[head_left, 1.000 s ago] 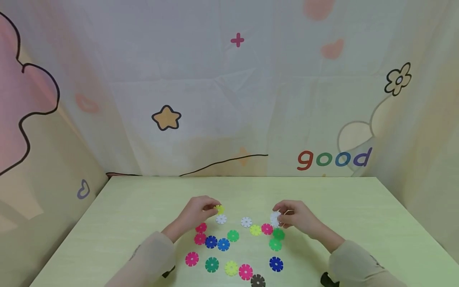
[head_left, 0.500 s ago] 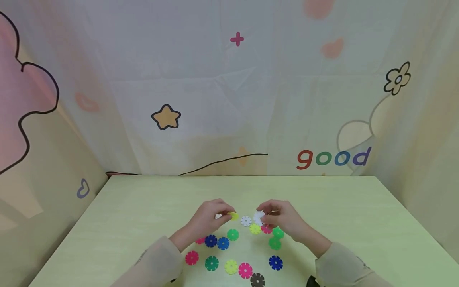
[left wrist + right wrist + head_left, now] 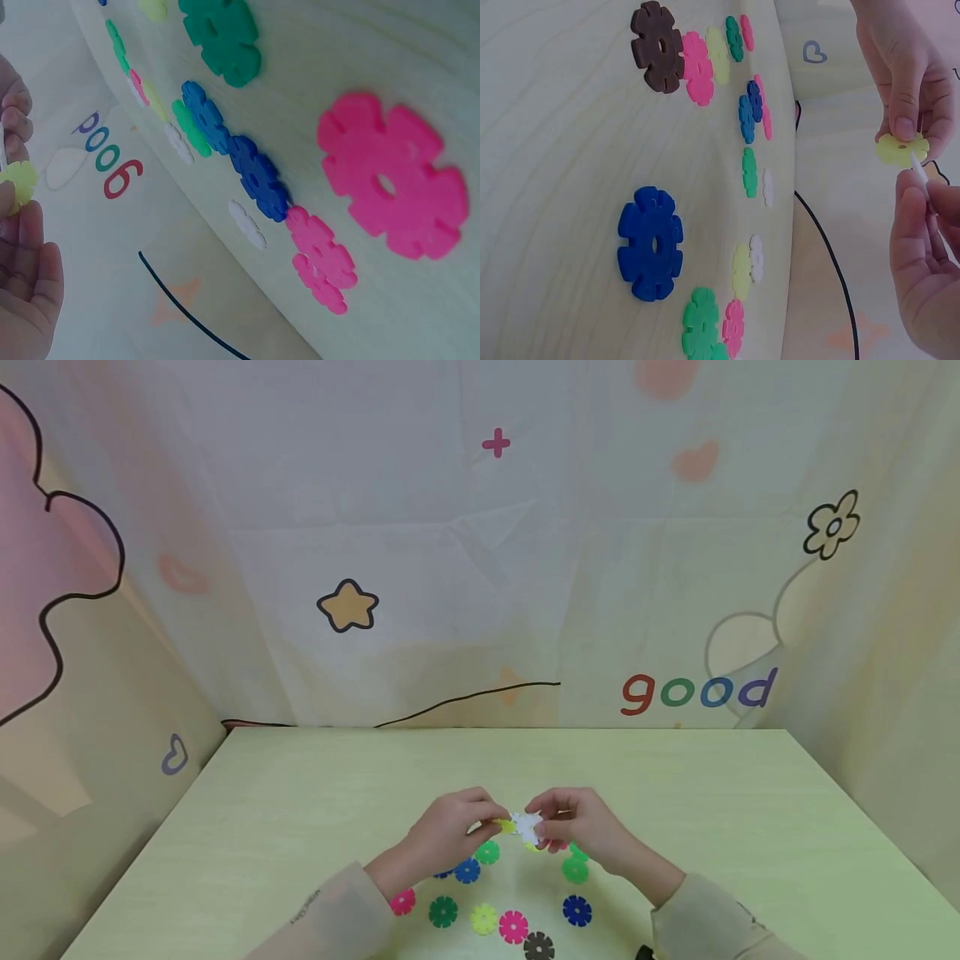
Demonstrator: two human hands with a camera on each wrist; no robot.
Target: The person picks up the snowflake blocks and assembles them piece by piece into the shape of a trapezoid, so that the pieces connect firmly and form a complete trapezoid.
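Above the far part of the scattered discs, my two hands meet. My left hand [image 3: 453,828] pinches a yellow notched flower-shaped plastic disc [image 3: 891,151] between thumb and fingers. A white notched disc [image 3: 527,828] is pinched in my right hand [image 3: 583,828]. In the right wrist view the white disc stands edge-on against the rim of the flat yellow one, and they appear to touch. Whether their slots interlock I cannot tell. In the left wrist view the fingers partly cover the yellow disc [image 3: 22,182].
Several more discs lie on the pale table [image 3: 225,877], including a dark blue one [image 3: 577,911], a brown one [image 3: 539,947], a teal one [image 3: 443,912] and a pink one [image 3: 513,927]. A printed curtain [image 3: 420,543] hangs behind the table's back edge.
Both hands have moved inward toward each other, the left to the right and the right to the left. The yellow and white discs, apart before, now meet.
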